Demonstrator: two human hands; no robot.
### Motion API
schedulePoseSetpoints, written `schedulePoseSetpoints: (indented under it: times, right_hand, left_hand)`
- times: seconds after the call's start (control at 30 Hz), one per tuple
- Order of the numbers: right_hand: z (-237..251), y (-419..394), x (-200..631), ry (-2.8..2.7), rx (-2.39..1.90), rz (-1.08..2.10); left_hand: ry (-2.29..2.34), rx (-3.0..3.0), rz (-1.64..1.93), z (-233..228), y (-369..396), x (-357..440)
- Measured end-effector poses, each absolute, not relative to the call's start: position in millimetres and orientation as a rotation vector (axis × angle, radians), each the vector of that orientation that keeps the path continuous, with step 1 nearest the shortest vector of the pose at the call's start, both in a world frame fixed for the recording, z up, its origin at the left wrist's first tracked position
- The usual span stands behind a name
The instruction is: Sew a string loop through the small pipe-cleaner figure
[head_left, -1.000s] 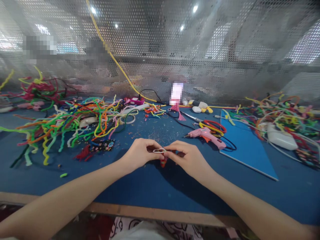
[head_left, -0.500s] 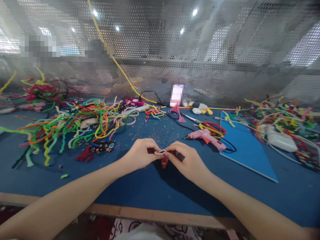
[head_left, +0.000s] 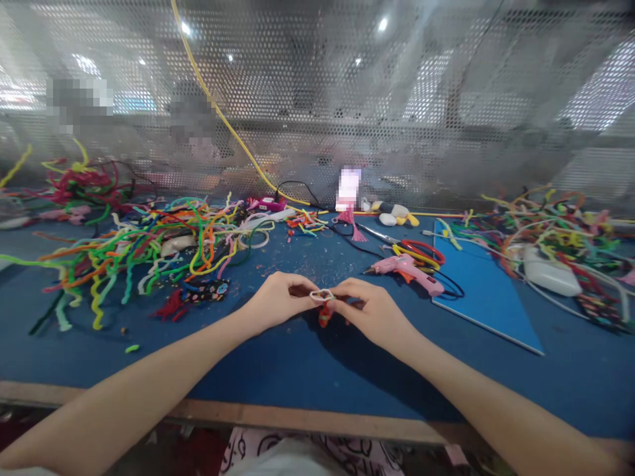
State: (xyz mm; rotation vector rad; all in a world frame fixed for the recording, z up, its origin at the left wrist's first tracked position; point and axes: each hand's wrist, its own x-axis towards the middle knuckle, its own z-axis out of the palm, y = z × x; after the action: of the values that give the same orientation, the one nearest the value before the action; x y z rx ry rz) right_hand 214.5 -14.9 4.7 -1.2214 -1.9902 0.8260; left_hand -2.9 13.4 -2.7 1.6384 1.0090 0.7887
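Observation:
Between my fingertips, above the blue tabletop, is a small white loop that looks like cord or pipe cleaner. A little red-orange piece hangs below it; its exact kind is too small to make out. My left hand pinches the loop's left side between thumb and fingers. My right hand pinches the right side, close to where the red-orange piece joins. Right of my hands lies a pink glue gun, its nozzle pointing left.
Colourful pipe cleaners are heaped on the left, with another tangle on the right around a white device. Scissors with red and yellow handles lie behind the glue gun, beside a blue board. A perforated metal screen stands behind.
The white loop has opened wider between my fingertips, from a flattened shape to an oval. Both hands keep their pinch, and the view has shifted slightly.

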Motion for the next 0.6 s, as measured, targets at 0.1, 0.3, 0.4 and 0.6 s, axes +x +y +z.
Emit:
schedulePoseSetpoints:
  times: [0.1,0.3,0.4,0.6]
  right_hand:
    - [3,-14,213,-1.925,-1.238,0.937]
    - [1,-14,212,-1.962,-1.238,0.829]
    - [0,-14,211,-1.987,-1.246,0.757]
    - [-3,-19,208,-1.971,-1.289,0.793]
  left_hand:
    - [1.022,1.699,0.806,-5,14,-3]
    - [1.104,1.967,0.911,-5,9,1]
    - [1.093,1.931,0.821,-1,7,2]
    - [1.411,1.832,0.687,46,48,-44]
